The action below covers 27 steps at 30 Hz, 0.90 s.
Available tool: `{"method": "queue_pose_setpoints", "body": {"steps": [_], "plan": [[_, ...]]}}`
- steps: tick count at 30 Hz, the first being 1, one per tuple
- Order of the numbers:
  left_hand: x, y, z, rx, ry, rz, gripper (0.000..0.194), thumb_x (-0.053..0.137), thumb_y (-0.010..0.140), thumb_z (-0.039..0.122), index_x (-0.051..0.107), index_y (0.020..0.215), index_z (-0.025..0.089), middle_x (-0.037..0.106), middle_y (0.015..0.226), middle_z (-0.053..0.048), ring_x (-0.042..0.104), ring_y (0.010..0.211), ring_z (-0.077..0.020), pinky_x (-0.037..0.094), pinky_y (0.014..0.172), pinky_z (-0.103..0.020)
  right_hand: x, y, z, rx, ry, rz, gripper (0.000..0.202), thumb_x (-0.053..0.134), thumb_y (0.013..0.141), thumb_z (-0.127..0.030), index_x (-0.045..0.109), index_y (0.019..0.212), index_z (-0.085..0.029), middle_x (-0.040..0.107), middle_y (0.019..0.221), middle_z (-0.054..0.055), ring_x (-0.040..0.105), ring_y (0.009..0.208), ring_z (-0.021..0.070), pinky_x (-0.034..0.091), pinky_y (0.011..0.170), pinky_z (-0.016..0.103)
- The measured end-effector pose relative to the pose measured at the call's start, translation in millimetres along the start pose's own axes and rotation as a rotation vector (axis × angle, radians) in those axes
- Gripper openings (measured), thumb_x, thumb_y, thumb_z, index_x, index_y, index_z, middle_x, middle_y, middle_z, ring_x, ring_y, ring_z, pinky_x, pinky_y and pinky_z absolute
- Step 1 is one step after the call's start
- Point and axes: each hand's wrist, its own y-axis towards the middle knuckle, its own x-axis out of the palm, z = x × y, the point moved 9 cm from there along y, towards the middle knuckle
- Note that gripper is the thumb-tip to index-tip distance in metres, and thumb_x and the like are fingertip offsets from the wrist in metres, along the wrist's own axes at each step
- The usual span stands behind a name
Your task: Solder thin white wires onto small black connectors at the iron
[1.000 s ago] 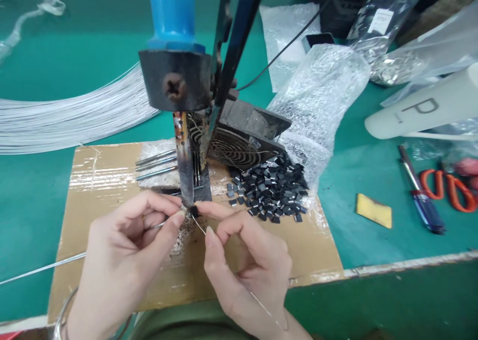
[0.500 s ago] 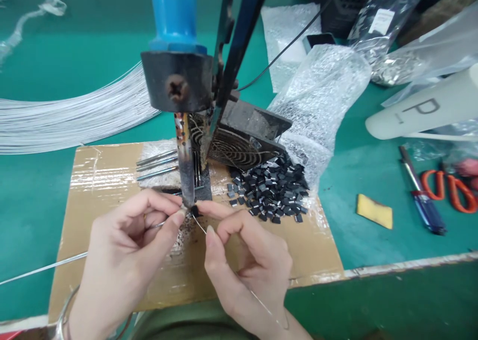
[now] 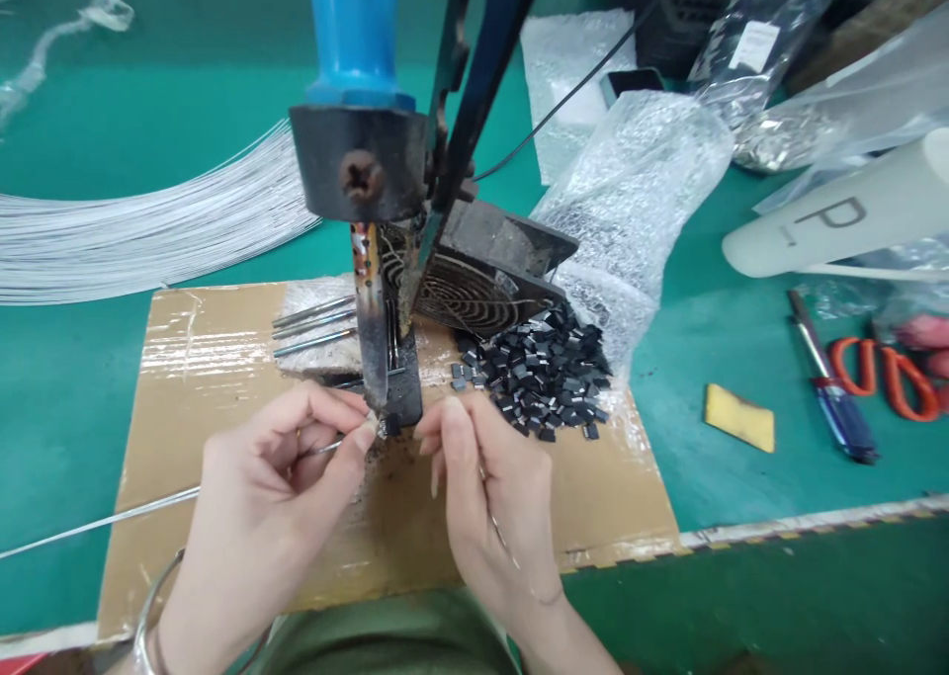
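My left hand [image 3: 286,487] pinches a thin pale wire [image 3: 140,512], which trails out to the left past the wrist. Just beyond those fingertips sits a small black connector [image 3: 392,425], right by the tip of a soldering iron [image 3: 372,344] that points down from a clamp. Whether the fingers also touch the connector, I cannot tell. Thumb and fingers together, my right hand [image 3: 500,497] is to the right of the tip, apart from it. Thin solder wire [image 3: 504,542] runs through its palm; its front end is hidden by the fingers.
Behind the iron stands a small fan [image 3: 474,280], with a heap of black connectors [image 3: 549,369] beside it on the cardboard [image 3: 615,497]. A bundle of white wires [image 3: 148,240] lies left. Rightward are a yellow sponge [image 3: 739,417], a blue-handled tool [image 3: 845,423] and orange-handled scissors [image 3: 908,383].
My right hand has drawn back from the iron's tip, taking the solder wire out of contact there, and its fingers have closed up. My left hand has shifted slightly right.
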Motion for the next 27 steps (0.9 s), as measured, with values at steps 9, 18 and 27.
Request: {"method": "queue_pose_setpoints", "body": {"steps": [9,18,27], "plan": [[-2.7,-9,-8,0.019,0.028,-0.071,0.012,0.075,0.086,0.023,0.076,0.074,0.022,0.072,0.095,-0.002,0.069,0.075,-0.0099,0.055,0.067,-0.011,36,-5,14,0.209,0.358,-0.271,0.039,0.055,0.110,-0.041,0.057,0.076,-0.020,0.053,0.070,-0.004,0.048,0.067,0.0102,0.035,0.061,0.024],[-1.4,-14,-20,-0.127,-0.057,-0.108,0.020,0.075,0.091,0.032,0.074,0.073,0.022,0.069,0.094,-0.003,0.065,0.074,-0.0129,0.051,0.059,-0.015,49,-19,26,0.302,0.619,-0.179,0.044,0.058,0.107,-0.050,0.057,0.075,-0.020,0.048,0.068,-0.004,0.033,0.057,0.0090,0.024,0.047,0.023],[-4.5,-5,-25,-0.096,-0.031,-0.186,0.016,0.076,0.094,0.031,0.075,0.080,0.023,0.073,0.098,-0.002,0.070,0.077,-0.0108,0.054,0.069,-0.012,59,-12,29,0.437,0.641,-0.269,0.050,0.062,0.100,-0.062,0.055,0.072,-0.022,0.039,0.051,-0.009,0.032,0.041,0.0068,0.022,0.040,0.022]]}}
